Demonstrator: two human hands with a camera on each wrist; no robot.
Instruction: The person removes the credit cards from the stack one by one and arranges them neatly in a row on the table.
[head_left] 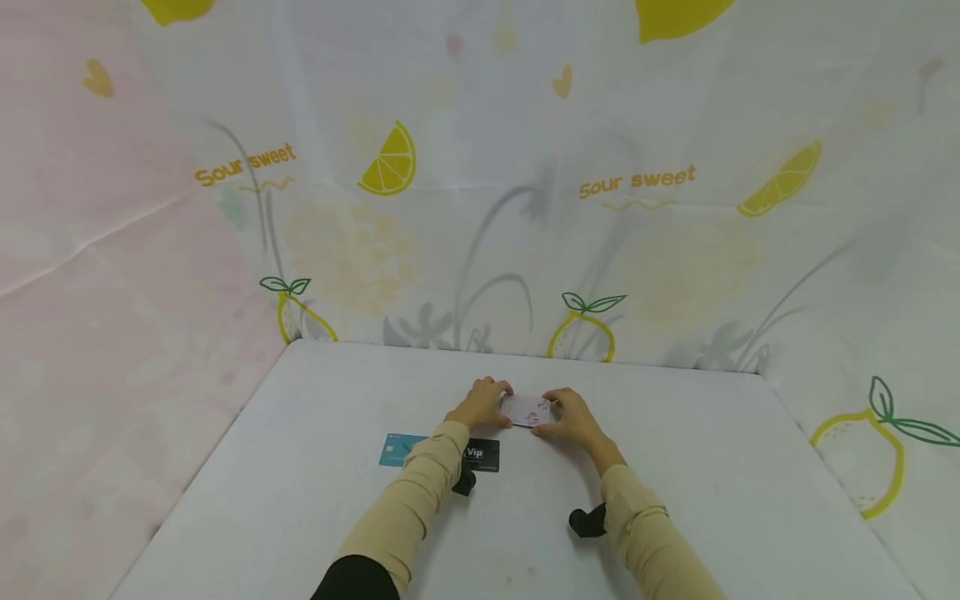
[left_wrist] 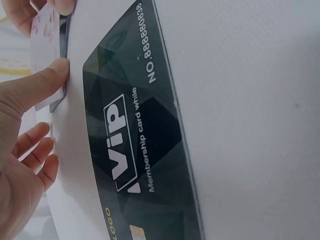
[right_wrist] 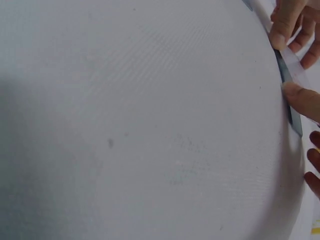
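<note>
While the left hand (head_left: 482, 406) and right hand (head_left: 573, 418), fingers partly curled, each pinch one end, a pale flowered card (head_left: 527, 410) lies between them (neither hand is nearer), its long axis left to right, near the white table's (head_left: 697, 467) far edge and roughly parallel to it.

Head view high, facing forward and down, wrist views near, turned sideways, all sharing the hands (head_left: 483, 406).

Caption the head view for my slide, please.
Left hand and right hand hold a pale card, with a blue card and black card on the table.
</note>
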